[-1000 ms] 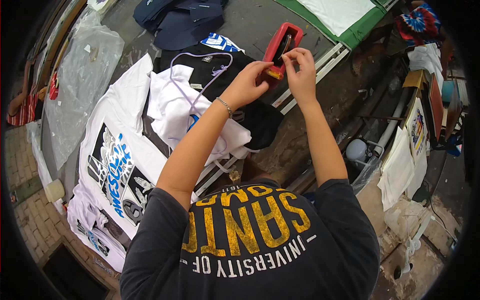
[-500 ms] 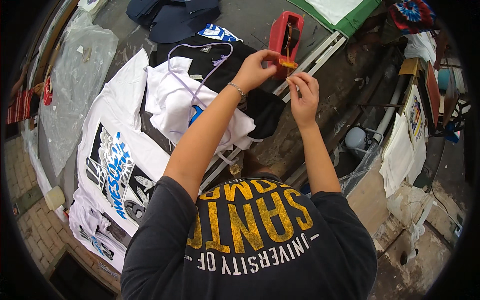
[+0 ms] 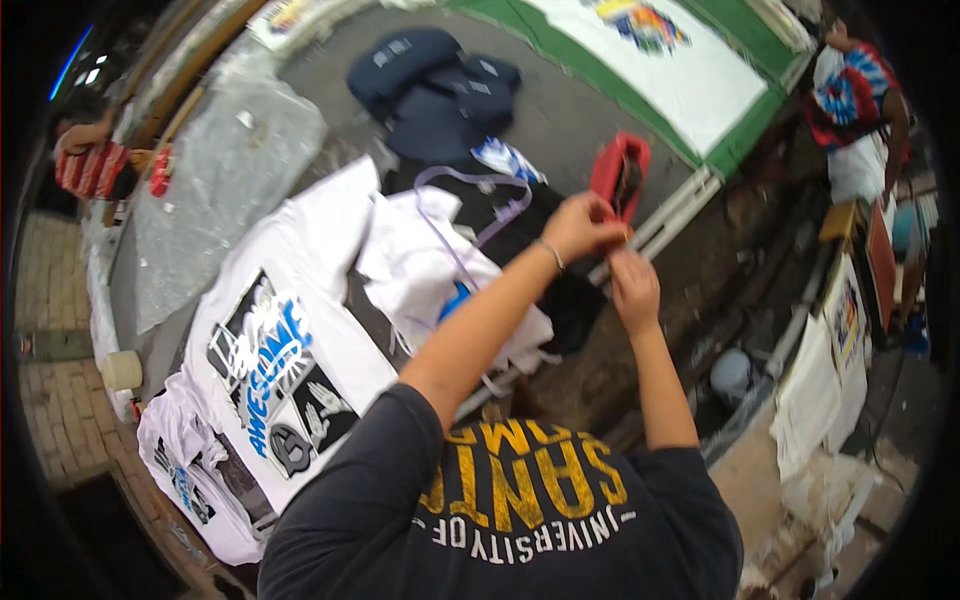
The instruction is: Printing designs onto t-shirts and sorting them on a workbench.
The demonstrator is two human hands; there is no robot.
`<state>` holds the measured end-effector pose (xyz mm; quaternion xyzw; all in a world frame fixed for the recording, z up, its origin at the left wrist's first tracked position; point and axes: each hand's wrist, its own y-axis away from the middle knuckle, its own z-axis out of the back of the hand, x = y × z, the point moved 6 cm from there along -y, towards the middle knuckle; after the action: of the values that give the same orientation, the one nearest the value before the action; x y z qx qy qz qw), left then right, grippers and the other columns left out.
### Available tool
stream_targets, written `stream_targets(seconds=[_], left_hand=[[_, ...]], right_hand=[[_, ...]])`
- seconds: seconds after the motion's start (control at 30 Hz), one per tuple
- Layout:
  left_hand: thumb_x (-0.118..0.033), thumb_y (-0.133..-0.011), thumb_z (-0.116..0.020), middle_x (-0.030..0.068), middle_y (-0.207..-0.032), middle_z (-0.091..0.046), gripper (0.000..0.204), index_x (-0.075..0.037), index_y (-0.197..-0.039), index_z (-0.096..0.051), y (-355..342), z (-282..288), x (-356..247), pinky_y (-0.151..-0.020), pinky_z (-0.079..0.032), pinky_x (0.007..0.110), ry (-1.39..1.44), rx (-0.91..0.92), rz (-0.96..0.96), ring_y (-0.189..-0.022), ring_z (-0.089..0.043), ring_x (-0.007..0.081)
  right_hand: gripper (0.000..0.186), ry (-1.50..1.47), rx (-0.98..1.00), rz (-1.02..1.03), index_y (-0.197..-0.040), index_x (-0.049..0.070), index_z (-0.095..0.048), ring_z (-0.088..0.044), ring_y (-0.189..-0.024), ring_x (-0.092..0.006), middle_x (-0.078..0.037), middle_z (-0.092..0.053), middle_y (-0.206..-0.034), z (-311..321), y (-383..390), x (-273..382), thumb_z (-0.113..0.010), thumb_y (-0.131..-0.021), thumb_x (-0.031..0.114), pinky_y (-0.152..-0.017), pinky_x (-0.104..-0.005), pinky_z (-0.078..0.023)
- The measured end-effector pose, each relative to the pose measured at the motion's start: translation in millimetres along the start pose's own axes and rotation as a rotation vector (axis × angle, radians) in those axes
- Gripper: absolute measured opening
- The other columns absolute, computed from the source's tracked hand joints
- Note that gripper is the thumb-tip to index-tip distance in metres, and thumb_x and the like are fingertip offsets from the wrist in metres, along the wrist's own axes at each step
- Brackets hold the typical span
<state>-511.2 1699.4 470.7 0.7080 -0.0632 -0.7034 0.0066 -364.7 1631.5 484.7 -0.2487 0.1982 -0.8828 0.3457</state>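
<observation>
A red tape dispenser stands near the table's right edge, its roll partly in shadow. My left hand is closed at the dispenser's near end, fingers curled against it. Just below, my right hand is pinched at the end of the tape, its fingertips almost meeting the left ones. Motion blur and the fingers hide most of the tape. Under my left forearm lies a bunched white shirt with a light purple cord looped over it. Black cloth shows beneath my left wrist.
White printed shirts lie at the left, near a clear plastic sheet. Dark blue cut pieces lie farther back, beside a green-bordered board. One person is at far right, another at far left.
The view has swung, so the table and dispenser appear lower and farther right. My right hand has come closer to the left. More of both other people shows.
</observation>
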Motion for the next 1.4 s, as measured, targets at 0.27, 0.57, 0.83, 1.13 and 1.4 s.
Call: stream_targets(seconds=[0.27, 0.57, 0.83, 1.13, 1.4], left_hand=[[-0.029, -0.073, -0.083, 0.0111, -0.094, -0.068, 0.047, 0.001, -0.101, -0.061, 1, 2, 4, -0.078, -0.053, 0.03, -0.223, -0.063, 0.003, -0.088, -0.066, 0.0178], [-0.031, -0.072, -0.082, 0.0135, -0.091, -0.069, 0.046, 0.001, -0.099, -0.062, 3, 1, 3, -0.077, -0.053, 0.031, -0.146, -0.089, -0.027, -0.084, -0.067, 0.0202], [-0.033, -0.07, -0.083, 0.0132, -0.089, -0.069, 0.046, 0.0, -0.095, -0.063, 3, 0, 8, -0.075, -0.053, 0.031, -0.04, -0.105, 0.024, -0.082, -0.067, 0.0205], [-0.038, -0.064, -0.086, 0.0103, -0.087, -0.067, 0.047, -0.004, -0.089, -0.064, 9, 2, -9, -0.074, -0.052, 0.033, -0.28, -0.191, -0.101, -0.082, -0.066, 0.0217], [-0.034, -0.064, -0.087, 0.0103, -0.087, -0.068, 0.048, -0.002, -0.09, -0.063, 4, 0, 4, -0.069, -0.053, 0.033, -0.196, -0.209, -0.11, -0.077, -0.066, 0.0176]], right_hand=[[0.018, 0.005, -0.198, -0.097, -0.098, 0.002, -0.065, -0.062, -0.09, -0.0285, -0.012, -0.065, -0.093, 11, 25, -28, -0.065, -0.081, 0.002, -0.082, -0.0386, -0.049], [0.019, 0.102, -0.191, -0.002, -0.103, 0.001, -0.064, -0.061, -0.105, -0.0298, -0.008, -0.066, -0.115, -6, 41, -24, -0.06, -0.085, 0.003, -0.088, -0.0393, -0.048], [0.032, 0.108, 0.014, -0.007, -0.115, 0.003, -0.056, -0.056, -0.118, -0.0257, -0.008, -0.061, -0.124, -3, 48, -17, -0.06, -0.084, 0.005, -0.103, -0.0432, -0.039], [0.056, 0.176, 0.024, 0.025, -0.137, 0.004, -0.034, -0.046, -0.128, -0.031, -0.013, -0.046, -0.14, 2, 80, 5, -0.055, -0.085, 0.0, -0.108, -0.0467, -0.032], [0.03, -0.877, -0.365, -0.777, -0.121, -0.002, -0.054, -0.056, -0.105, -0.0178, -0.01, -0.059, -0.118, 5, 24, -88, -0.059, -0.094, 0.011, -0.093, -0.029, -0.044]])
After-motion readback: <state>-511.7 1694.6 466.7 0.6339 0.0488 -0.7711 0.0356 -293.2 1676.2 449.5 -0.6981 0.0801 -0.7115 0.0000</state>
